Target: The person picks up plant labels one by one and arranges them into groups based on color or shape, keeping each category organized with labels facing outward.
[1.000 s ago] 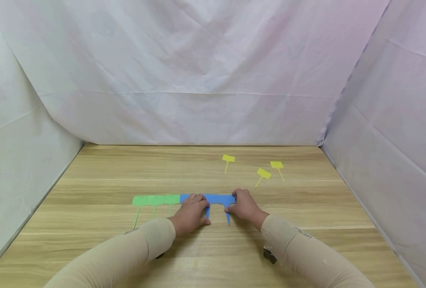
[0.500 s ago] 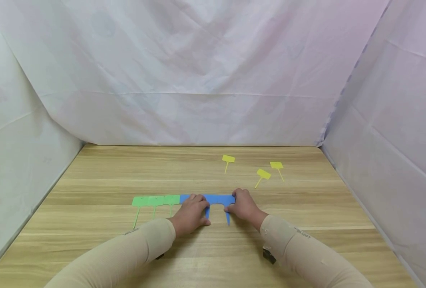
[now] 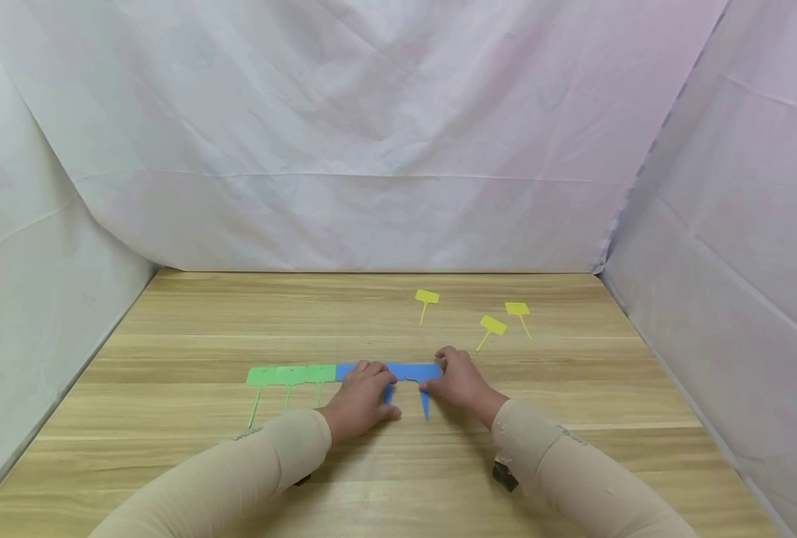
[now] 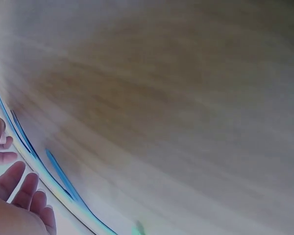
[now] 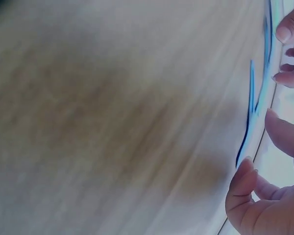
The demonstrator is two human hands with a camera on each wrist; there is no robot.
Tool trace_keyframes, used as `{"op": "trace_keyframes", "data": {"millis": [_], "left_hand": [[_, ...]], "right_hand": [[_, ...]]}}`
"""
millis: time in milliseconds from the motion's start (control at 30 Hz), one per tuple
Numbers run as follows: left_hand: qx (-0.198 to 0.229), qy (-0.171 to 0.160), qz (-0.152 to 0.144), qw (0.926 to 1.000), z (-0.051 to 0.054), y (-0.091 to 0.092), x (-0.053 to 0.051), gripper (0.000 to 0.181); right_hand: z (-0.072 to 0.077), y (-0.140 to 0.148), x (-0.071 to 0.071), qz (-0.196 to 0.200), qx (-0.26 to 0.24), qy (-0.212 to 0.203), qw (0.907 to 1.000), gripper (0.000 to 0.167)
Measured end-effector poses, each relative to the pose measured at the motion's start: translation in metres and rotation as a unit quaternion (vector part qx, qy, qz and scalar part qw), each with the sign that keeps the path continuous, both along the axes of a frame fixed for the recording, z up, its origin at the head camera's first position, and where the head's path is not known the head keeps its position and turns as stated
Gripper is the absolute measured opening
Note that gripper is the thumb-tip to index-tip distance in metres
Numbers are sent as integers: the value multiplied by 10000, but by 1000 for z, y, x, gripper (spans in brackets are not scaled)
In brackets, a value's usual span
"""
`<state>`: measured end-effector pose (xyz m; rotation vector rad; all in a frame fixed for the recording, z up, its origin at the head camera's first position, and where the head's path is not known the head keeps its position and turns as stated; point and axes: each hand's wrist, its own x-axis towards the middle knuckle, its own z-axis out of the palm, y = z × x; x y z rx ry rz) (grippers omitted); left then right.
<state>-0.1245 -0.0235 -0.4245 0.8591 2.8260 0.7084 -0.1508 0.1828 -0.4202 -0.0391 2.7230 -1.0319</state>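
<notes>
Tags in blue (image 3: 408,371) lie flat on the wooden table (image 3: 398,478), edge to edge in a row toward six o'clock on my head feed, visible stems pointing to six. I see the left hand (image 3: 361,396) resting across them, thumb apart from fingers; it hides part of the row, so I can't count the blue ones. At three o'clock from it, the right hand (image 3: 463,381) is at the row's end, thumb and forefinger apart; I can't tell whether both touch the last tag. Three green tags (image 3: 292,376) extend the row toward nine o'clock. Three yellow tags (image 3: 493,324) lie scattered past the right hand, one toward eleven, two near one.
</notes>
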Motion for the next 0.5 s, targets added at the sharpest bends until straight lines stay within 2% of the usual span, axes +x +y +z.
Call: {"op": "trace_keyframes", "data": {"millis": [200,500], "left_hand": [[144,-73,-3,9999,0,7,-1,44],[78,182,-16,9998,0,18,-4,41]], "right_hand": [[4,5,-4,-119,-356,108,9992,57],[8,14,-19,-404,-589,201,9972,55]]}}
